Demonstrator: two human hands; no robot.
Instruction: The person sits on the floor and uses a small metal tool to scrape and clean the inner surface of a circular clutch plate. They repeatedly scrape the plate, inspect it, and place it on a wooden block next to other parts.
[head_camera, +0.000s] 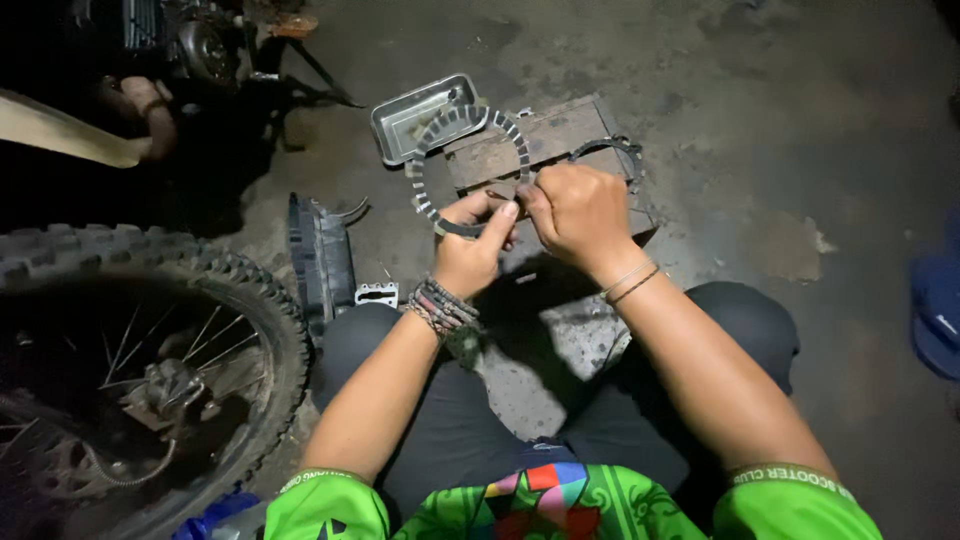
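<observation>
Both my hands are up in front of me, clamped on a ring (430, 150) with a segmented, notched face, held tilted over the floor (760, 130). My left hand (468, 252) pinches its lower edge between thumb and fingers; my right hand (575, 215) grips the ring's right side, fingertips closed tight, and the two hands touch at the thumbs. The ring's far arc rises above a wooden block (545, 140) that lies on the floor just beyond my hands. A second ring (612, 150), darker, lies on that block's right end, partly hidden behind my right hand. A shallow metal tray (405, 115) sits touching the block's left corner. To the left of my knee stands a dark ribbed part (320, 255), with a small metal bracket (377, 294) beside it. A knobby spoked wheel (150, 370) fills the lower left. Beaded bracelets wrap my left wrist, thin bangles my right.
</observation>
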